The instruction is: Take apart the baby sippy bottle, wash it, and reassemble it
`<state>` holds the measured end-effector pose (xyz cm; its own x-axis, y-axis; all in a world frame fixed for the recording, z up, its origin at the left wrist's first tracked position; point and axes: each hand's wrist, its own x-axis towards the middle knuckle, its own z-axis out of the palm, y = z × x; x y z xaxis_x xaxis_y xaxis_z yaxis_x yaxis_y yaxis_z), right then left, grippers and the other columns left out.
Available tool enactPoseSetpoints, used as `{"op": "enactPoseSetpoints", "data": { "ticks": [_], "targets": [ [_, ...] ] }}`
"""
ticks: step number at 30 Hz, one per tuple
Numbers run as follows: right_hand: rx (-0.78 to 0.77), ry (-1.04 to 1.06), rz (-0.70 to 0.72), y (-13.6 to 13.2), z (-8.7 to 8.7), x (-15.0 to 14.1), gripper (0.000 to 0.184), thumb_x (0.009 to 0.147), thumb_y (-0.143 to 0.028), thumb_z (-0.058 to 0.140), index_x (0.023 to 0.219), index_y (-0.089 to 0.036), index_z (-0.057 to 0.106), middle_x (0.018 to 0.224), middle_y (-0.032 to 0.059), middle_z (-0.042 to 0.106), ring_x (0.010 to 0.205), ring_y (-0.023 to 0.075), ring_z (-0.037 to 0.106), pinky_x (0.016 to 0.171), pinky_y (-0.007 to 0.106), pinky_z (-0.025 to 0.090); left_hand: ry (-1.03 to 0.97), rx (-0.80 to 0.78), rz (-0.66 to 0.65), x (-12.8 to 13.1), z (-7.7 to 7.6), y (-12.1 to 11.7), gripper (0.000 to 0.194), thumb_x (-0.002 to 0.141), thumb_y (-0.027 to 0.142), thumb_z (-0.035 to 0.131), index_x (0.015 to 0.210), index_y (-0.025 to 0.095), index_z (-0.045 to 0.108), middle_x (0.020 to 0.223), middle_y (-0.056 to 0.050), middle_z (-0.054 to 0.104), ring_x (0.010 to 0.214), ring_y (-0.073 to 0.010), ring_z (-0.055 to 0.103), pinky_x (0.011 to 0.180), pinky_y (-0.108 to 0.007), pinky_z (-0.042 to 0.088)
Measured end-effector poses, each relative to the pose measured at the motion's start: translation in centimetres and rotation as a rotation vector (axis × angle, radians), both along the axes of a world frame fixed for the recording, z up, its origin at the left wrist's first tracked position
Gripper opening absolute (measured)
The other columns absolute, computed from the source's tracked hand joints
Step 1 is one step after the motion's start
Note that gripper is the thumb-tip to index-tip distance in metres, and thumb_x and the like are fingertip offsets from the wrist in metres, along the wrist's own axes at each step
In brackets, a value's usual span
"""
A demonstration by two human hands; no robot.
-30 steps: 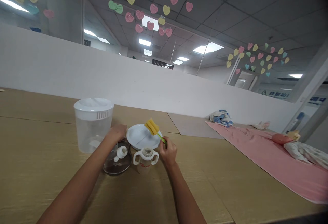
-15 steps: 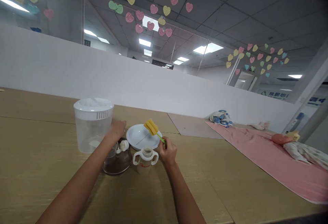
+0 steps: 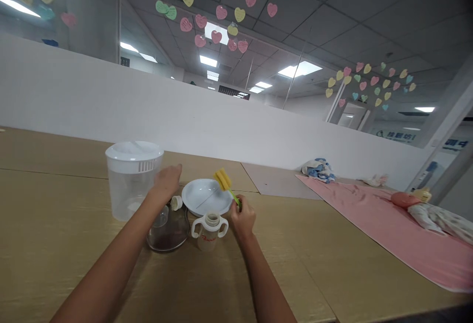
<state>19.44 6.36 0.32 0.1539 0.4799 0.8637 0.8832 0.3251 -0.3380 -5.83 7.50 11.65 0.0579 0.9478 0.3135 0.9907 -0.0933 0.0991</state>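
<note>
Gripping the yellow sponge brush (image 3: 224, 181) by its handle, the right hand (image 3: 244, 216) has its fingers curled tight, near the plate (image 3: 195, 197) and the upright two-handled bottle (image 3: 208, 238). The left hand (image 3: 167, 182) is beside the white cap (image 3: 176, 203); from here I can't tell its fingers' opening or hold.

Overexposed ceiling lights (image 3: 300, 69), wide-angle distortion

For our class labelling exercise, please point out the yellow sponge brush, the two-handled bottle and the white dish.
Yellow sponge brush (image 3: 223, 179), head view: on its sponge.
Two-handled bottle (image 3: 208, 235), head view: on the front of its body.
White dish (image 3: 199, 199), head view: on its bare inside.
</note>
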Motion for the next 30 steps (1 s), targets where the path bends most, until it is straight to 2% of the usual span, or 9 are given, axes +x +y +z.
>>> {"op": "enactPoseSetpoints", "data": {
  "ticks": [4,7,10,12,16,20,22,26,30],
  "targets": [
    [-0.239,0.174,-0.212,0.1,0.8,0.3,0.027,0.082,-0.023,0.04,0.1,-0.014,0.057,0.094,0.0091,0.064,0.078,0.0187,0.06,0.061,0.025,0.039,-0.079,0.089,-0.042,0.1,1.5,-1.0,0.048,0.076,0.008,0.044,0.124,0.013,0.044,0.103,-0.014,0.063,0.098,-0.0231,0.059,0.081,-0.03,0.043],
    [-0.48,0.228,-0.332,0.1,1.1,0.8,0.034,0.077,-0.013,0.042,0.109,-0.011,0.053,0.106,0.0133,0.058,0.083,0.0205,0.06,0.063,0.026,0.039,-0.236,0.101,-0.216,0.8,2.7,-1.6,0.052,0.073,0.012,0.05,0.124,0.016,0.045,0.096,-0.009,0.064,0.093,-0.021,0.059,0.078,-0.028,0.043],
    [-0.71,0.183,-0.335,0.2,0.9,1.2,0.041,0.072,-0.007,0.046,0.113,-0.01,0.052,0.11,0.0152,0.056,0.083,0.0209,0.061,0.063,0.027,0.039,-0.427,0.104,-0.37,1.7,3.3,-1.8,0.055,0.067,0.02,0.06,0.121,0.02,0.049,0.088,-0.002,0.062,0.082,-0.0182,0.06,0.072,-0.026,0.044],
    [-0.777,0.119,-0.31,0.3,0.7,1.2,0.041,0.071,-0.007,0.048,0.112,-0.011,0.054,0.11,0.0153,0.057,0.085,0.0216,0.061,0.065,0.027,0.039,-0.511,0.119,-0.414,2.3,3.1,-1.7,0.056,0.065,0.022,0.063,0.12,0.021,0.05,0.082,0.001,0.059,0.077,-0.017,0.059,0.07,-0.025,0.043],
    [-0.752,0.029,-0.287,0.3,0.7,1.1,0.03,0.074,-0.007,0.047,0.101,-0.012,0.062,0.098,0.0133,0.064,0.092,0.0232,0.06,0.073,0.027,0.039,-0.648,0.144,-0.473,3.1,1.9,-0.6,0.064,0.063,0.023,0.065,0.123,0.021,0.046,0.077,0.004,0.056,0.071,-0.0147,0.056,0.068,-0.025,0.042],
    [-0.571,0.08,-0.243,0.4,1.2,0.9,0.029,0.081,-0.011,0.039,0.095,-0.014,0.064,0.091,0.0094,0.068,0.087,0.0202,0.061,0.073,0.026,0.038,-0.692,0.139,-0.525,3.6,0.2,0.6,0.077,0.061,0.02,0.067,0.131,0.02,0.036,0.073,0.005,0.055,0.069,-0.0138,0.055,0.068,-0.025,0.041],
    [-0.5,0.088,-0.172,0.6,1.6,0.6,0.031,0.083,-0.012,0.036,0.096,-0.015,0.064,0.09,0.0071,0.068,0.083,0.0177,0.061,0.07,0.024,0.039,-0.679,0.129,-0.529,3.8,-0.2,0.9,0.08,0.06,0.017,0.067,0.133,0.018,0.034,0.072,0.005,0.055,0.068,-0.0137,0.055,0.067,-0.024,0.041],
    [-0.511,-0.074,-0.013,1.3,3.0,-0.6,0.033,0.084,-0.012,0.039,0.104,-0.018,0.063,0.098,0.0051,0.068,0.084,0.0151,0.062,0.073,0.023,0.037,-0.653,0.122,-0.529,4.0,-0.3,0.9,0.082,0.059,0.014,0.067,0.134,0.018,0.033,0.071,0.005,0.054,0.066,-0.0129,0.054,0.063,-0.023,0.039],
    [-0.559,-0.328,-0.055,2.0,4.8,-1.7,0.032,0.084,-0.013,0.042,0.103,-0.023,0.066,0.096,0.0073,0.069,0.092,0.0197,0.06,0.083,0.03,0.032,-0.632,0.111,-0.533,4.1,0.1,0.4,0.081,0.06,0.011,0.065,0.134,0.017,0.033,0.069,0.006,0.053,0.065,-0.0122,0.053,0.062,-0.022,0.038]
  ]
}}
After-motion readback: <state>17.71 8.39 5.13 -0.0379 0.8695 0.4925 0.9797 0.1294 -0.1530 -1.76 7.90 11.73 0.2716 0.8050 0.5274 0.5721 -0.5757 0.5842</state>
